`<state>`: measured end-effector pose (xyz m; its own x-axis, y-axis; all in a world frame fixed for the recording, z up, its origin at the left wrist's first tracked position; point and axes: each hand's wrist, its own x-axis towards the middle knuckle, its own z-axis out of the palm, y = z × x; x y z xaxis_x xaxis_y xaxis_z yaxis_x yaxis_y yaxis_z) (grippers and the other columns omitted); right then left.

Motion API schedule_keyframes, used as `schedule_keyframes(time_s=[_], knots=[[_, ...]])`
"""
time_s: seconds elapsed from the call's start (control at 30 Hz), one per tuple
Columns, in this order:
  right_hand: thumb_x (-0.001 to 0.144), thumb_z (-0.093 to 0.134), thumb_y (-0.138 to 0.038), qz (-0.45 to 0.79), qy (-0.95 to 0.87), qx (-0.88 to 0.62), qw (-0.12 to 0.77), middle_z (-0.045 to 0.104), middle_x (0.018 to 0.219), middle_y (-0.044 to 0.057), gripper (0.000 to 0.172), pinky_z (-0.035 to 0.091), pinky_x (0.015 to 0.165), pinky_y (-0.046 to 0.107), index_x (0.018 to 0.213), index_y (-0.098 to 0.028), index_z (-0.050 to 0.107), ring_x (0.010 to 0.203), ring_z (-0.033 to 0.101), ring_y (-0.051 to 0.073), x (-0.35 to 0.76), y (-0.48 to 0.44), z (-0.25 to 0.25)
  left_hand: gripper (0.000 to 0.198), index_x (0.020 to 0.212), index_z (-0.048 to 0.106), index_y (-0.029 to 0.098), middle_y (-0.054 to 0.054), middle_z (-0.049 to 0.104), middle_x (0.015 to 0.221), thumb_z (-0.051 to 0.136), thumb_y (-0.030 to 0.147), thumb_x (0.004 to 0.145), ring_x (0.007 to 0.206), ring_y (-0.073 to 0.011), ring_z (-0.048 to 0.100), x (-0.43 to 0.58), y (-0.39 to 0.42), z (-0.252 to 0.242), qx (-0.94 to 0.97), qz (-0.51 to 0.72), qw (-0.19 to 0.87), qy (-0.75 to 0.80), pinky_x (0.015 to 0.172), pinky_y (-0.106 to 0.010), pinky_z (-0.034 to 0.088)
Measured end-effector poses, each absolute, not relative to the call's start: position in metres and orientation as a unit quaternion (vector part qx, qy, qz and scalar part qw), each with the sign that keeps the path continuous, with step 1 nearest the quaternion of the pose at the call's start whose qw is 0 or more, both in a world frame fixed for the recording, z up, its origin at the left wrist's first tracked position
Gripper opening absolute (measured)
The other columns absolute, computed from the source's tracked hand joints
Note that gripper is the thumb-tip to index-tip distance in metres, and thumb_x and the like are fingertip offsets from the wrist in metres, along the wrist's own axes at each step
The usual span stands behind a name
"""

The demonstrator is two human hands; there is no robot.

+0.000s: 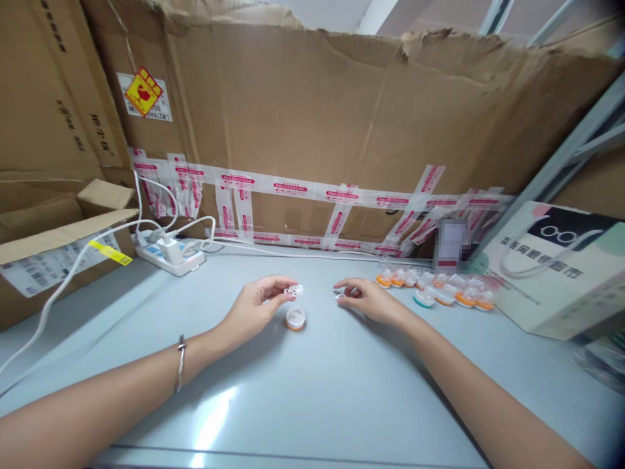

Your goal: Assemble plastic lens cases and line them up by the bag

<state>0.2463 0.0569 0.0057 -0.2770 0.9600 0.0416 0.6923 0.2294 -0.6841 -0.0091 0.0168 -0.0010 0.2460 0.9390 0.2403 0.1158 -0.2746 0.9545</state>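
Observation:
Between the thumb and fingers of my left hand [266,297] is a small clear piece with dark spots [294,290]. Just below it on the grey table [303,397] sits a small round container [295,318] with a whitish top and an orange base. To the right, my right hand [361,298] has its thumb and fingers curved round a small whitish item [339,297], too small to name, low over the table.
Several small clear containers [445,293] with orange or teal bases stand at the right, beside a printed paper bag [551,273]. A white power strip [170,254] with cables and an open carton [63,260] are at the left. Large cardboard [312,117] rises behind.

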Motion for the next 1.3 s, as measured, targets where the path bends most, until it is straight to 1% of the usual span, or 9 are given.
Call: schedule_keyframes(time_s=[0.13, 0.27, 0.33, 0.4, 0.53, 0.67, 0.8, 0.93, 1.3], knots=[[0.064, 0.065, -0.026, 0.308, -0.730, -0.555, 0.254, 0.059, 0.065, 0.001, 0.013, 0.039, 0.062, 0.027, 0.072, -0.016, 0.066, 0.061, 0.052, 0.013, 0.240, 0.057, 0.003, 0.023, 0.099, 0.063, 0.019, -0.003, 0.069, 0.097, 0.060, 0.028, 0.079, 0.087, -0.0163, 0.065, -0.010, 0.015, -0.003, 0.647, 0.454, 0.453, 0.412, 0.083, -0.028, 0.049], [0.069, 0.064, -0.035, 0.383, -0.701, -0.536, 0.273, 0.064, 0.064, 0.002, 0.022, 0.044, 0.060, 0.025, 0.076, -0.015, 0.061, 0.059, 0.058, 0.012, 0.221, 0.045, 0.010, 0.018, 0.099, 0.065, 0.022, -0.001, 0.069, 0.094, 0.057, 0.023, 0.082, 0.086, -0.0143, 0.063, -0.010, 0.007, 0.003, 0.713, 0.450, 0.359, 0.400, 0.080, -0.025, 0.048], [0.066, 0.067, -0.038, 0.464, -0.659, -0.505, 0.308, 0.066, 0.068, 0.002, 0.026, 0.046, 0.063, 0.025, 0.077, -0.015, 0.059, 0.061, 0.061, 0.012, 0.207, 0.034, 0.016, 0.018, 0.099, 0.065, 0.022, -0.001, 0.068, 0.092, 0.055, 0.019, 0.084, 0.085, -0.0133, 0.062, -0.009, 0.002, 0.007, 0.762, 0.450, 0.294, 0.361, 0.078, -0.024, 0.047], [0.062, 0.072, -0.037, 0.550, -0.613, -0.461, 0.332, 0.066, 0.064, 0.001, 0.029, 0.047, 0.063, 0.025, 0.076, -0.015, 0.060, 0.059, 0.061, 0.011, 0.195, 0.023, 0.021, 0.021, 0.102, 0.063, 0.021, -0.002, 0.066, 0.091, 0.053, 0.015, 0.085, 0.083, -0.0124, 0.060, -0.008, -0.002, 0.009, 0.802, 0.451, 0.250, 0.301, 0.075, -0.023, 0.046], [0.060, 0.075, -0.033, 0.632, -0.564, -0.401, 0.348, 0.067, 0.064, 0.000, 0.025, 0.049, 0.062, 0.022, 0.075, -0.014, 0.065, 0.058, 0.062, 0.009, 0.182, 0.007, 0.025, 0.025, 0.106, 0.061, 0.020, -0.004, 0.060, 0.091, 0.052, 0.010, 0.085, 0.085, -0.0119, 0.057, -0.007, -0.003, 0.009, 0.829, 0.450, 0.215, 0.252, 0.076, -0.023, 0.046], [0.069, 0.070, -0.031, 0.686, -0.532, -0.352, 0.350, 0.071, 0.076, 0.002, 0.022, 0.050, 0.076, 0.022, 0.083, -0.015, 0.070, 0.070, 0.066, 0.010, 0.185, 0.004, 0.024, 0.022, 0.102, 0.062, 0.021, -0.003, 0.058, 0.088, 0.053, 0.011, 0.085, 0.082, -0.0113, 0.057, -0.006, -0.001, 0.008, 0.818, 0.457, 0.214, 0.278, 0.074, -0.022, 0.046], [0.075, 0.066, -0.029, 0.720, -0.492, -0.327, 0.364, 0.071, 0.085, 0.005, 0.023, 0.049, 0.083, 0.020, 0.092, -0.015, 0.071, 0.078, 0.066, 0.010, 0.188, 0.007, 0.023, 0.020, 0.101, 0.063, 0.021, -0.003, 0.059, 0.087, 0.053, 0.014, 0.085, 0.083, -0.0118, 0.057, -0.006, 0.002, 0.007, 0.809, 0.454, 0.214, 0.306, 0.075, -0.023, 0.045], [0.074, 0.068, -0.025, 0.735, -0.468, -0.320, 0.373, 0.071, 0.091, 0.005, 0.025, 0.048, 0.086, 0.018, 0.096, -0.015, 0.070, 0.083, 0.066, 0.010, 0.187, 0.007, 0.024, 0.019, 0.100, 0.063, 0.020, -0.002, 0.059, 0.086, 0.053, 0.014, 0.085, 0.082, -0.0121, 0.057, -0.007, 0.004, 0.005, 0.804, 0.452, 0.207, 0.327, 0.075, -0.024, 0.045], [0.069, 0.072, -0.021, 0.743, -0.421, -0.335, 0.399, 0.071, 0.093, 0.005, 0.024, 0.051, 0.079, 0.015, 0.091, -0.014, 0.068, 0.082, 0.067, 0.010, 0.183, 0.005, 0.019, 0.018, 0.099, 0.061, 0.021, -0.002, 0.059, 0.084, 0.056, 0.017, 0.083, 0.081, -0.0133, 0.057, -0.006, 0.003, 0.005, 0.801, 0.450, 0.182, 0.349, 0.075, -0.025, 0.046]])
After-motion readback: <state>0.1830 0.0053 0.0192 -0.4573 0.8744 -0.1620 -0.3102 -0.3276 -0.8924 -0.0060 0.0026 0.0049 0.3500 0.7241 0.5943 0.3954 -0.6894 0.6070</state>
